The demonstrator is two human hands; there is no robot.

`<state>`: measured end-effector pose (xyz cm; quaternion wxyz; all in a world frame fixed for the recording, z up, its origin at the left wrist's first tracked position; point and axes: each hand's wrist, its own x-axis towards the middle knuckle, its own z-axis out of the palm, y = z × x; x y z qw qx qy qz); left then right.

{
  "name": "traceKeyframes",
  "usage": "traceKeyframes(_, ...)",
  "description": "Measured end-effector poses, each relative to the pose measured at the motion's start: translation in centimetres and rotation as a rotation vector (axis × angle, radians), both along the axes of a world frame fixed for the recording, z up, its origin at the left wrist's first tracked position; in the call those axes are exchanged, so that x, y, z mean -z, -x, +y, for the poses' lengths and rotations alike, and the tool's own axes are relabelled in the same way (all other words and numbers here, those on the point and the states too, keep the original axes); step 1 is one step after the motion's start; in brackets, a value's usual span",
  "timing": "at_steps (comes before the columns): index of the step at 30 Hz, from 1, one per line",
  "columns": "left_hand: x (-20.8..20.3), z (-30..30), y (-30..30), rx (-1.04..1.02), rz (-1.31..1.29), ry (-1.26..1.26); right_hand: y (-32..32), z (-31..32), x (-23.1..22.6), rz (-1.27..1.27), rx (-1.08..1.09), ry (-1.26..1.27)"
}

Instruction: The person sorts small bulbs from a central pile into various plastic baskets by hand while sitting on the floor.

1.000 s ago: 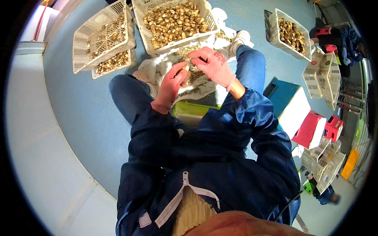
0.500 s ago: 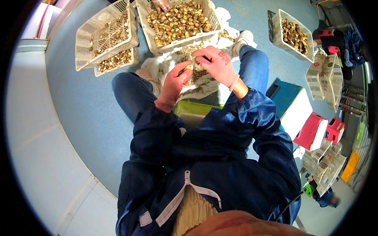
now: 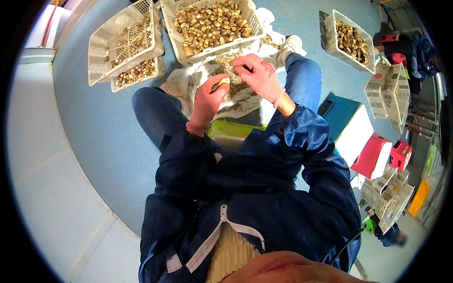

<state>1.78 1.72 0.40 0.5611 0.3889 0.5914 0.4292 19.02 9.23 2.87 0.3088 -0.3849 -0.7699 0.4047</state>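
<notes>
Several white perforated plastic crates [image 3: 257, 23] with brown roundish pieces [image 3: 212, 28] stand far on the blue floor [image 3: 94, 141], which stretches left to a white wall [image 3: 35, 141]. Over a debris-strewn white cloth [image 3: 231, 112], the pink-gloved left hand [image 3: 210, 100] pinches a yellowish-brown piece [image 3: 224, 81]; the pink-gloved right hand [image 3: 260, 79] curls just beside, its grip unclear.

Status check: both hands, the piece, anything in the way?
Left hand: gripping small yellowish piece. Right hand: close by, fingers curled, contents unclear. Nothing visible between hands and piece; scraps on white sheet below.
</notes>
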Motion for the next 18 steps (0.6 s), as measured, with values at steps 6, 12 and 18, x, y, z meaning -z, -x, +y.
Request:
traceKeyframes(6, 0.1, 0.0, 0.0, -0.047, -0.006, -0.025, 0.4, 0.1, 0.0, -0.056, -0.025, -0.034)
traceKeyframes(12, 1.1, 0.0, 0.3, -0.010, 0.045, -0.033, 0.4, -0.3, 0.7, -0.022, -0.063, -0.096)
traceKeyframes(18, 0.8, -0.2, -0.1, -0.084, 0.030, -0.030, 0.6, -0.6, -0.1, 0.006, -0.057, -0.104)
